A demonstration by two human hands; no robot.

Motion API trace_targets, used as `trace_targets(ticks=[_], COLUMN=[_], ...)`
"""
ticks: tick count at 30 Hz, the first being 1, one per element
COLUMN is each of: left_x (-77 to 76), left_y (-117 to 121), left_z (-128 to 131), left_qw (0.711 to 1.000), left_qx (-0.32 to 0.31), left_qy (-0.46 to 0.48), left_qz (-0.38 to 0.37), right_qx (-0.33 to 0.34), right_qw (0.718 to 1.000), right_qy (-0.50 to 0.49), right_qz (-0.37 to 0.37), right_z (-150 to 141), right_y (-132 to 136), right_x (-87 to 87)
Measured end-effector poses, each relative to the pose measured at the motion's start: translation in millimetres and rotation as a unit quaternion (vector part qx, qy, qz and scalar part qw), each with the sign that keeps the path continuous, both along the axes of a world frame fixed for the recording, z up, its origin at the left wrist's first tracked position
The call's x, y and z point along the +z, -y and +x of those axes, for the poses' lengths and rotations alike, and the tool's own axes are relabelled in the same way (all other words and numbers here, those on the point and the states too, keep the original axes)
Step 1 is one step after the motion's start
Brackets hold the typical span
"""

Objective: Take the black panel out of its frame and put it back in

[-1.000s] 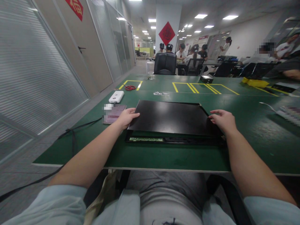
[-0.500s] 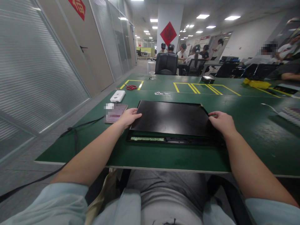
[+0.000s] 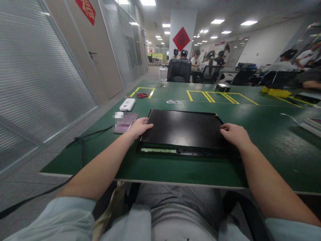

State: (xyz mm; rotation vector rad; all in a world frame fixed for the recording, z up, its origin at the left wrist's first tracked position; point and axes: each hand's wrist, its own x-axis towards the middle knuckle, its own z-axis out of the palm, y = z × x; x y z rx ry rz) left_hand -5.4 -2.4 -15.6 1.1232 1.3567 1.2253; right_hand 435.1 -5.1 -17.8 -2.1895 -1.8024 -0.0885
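Observation:
A flat black display panel (image 3: 184, 129) lies in or just over a shallow black frame (image 3: 200, 153) on the green table. Along the frame's near edge runs a narrow green circuit board (image 3: 158, 151). My left hand (image 3: 140, 127) grips the panel's left edge, thumb on top and fingers at the side. At the opposite edge, my right hand (image 3: 233, 133) pinches the panel between thumb and fingers. Its fingertips are partly hidden behind the edge.
Left of the panel lie a phone (image 3: 125, 122) and a white power bank (image 3: 127, 104). Farther back are red-handled scissors (image 3: 141, 95), small pieces in a clear bag (image 3: 175, 102) and yellow tape marks. A white cable (image 3: 291, 116) lies right. Several people sit beyond a black chair (image 3: 179, 71).
My right hand has shifted slightly left along with the panel's right edge. The panel appears to sit a little differently over the frame; my left hand keeps its grip.

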Motion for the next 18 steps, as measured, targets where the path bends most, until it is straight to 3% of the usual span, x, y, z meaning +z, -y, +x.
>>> trace_targets(ticks=[12,18], left_x=[4.3,5.3], left_y=[3.4,3.7], left_z=[2.1,1.7], left_qw=[1.000,1.000], left_qx=[0.010,0.007], left_qy=[-0.022,-0.022], left_qz=[-0.001,-0.016], right_qx=[-0.011,-0.015], right_qw=[0.999,0.994], right_qy=[-0.020,-0.091], right_qz=[0.026,0.054], right_z=[-1.9,3.2], right_y=[2.6,3.2], right_x=[4.9,7.7])
